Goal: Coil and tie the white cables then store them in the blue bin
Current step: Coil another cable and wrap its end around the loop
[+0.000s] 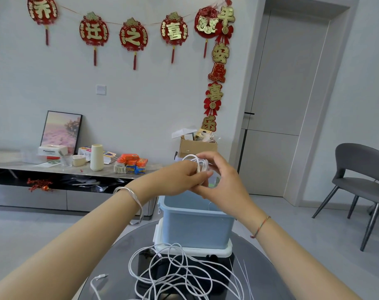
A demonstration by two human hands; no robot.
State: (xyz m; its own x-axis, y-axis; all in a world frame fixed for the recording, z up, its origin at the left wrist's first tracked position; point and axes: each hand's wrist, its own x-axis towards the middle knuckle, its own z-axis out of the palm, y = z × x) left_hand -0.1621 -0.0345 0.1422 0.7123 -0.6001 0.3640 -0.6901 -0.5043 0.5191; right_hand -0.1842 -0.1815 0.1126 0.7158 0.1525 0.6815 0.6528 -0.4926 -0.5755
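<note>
Hands, left [180,178] and right [219,178], both grip a coiled white cable [198,163] above the blue bin [195,228], perhaps tying it; loose cables [180,271] sprawl at the table's [260,263] near edge.

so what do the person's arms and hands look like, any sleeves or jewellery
Both arms are bare up to the frame's edge: no sleeves and no gloves in view. The left hand has a silver bangle at its wrist. The right hand has a thin string, red with other colours, round its wrist. No rings that I can see.

Loose cables [184,273] past bottom edge.
</note>
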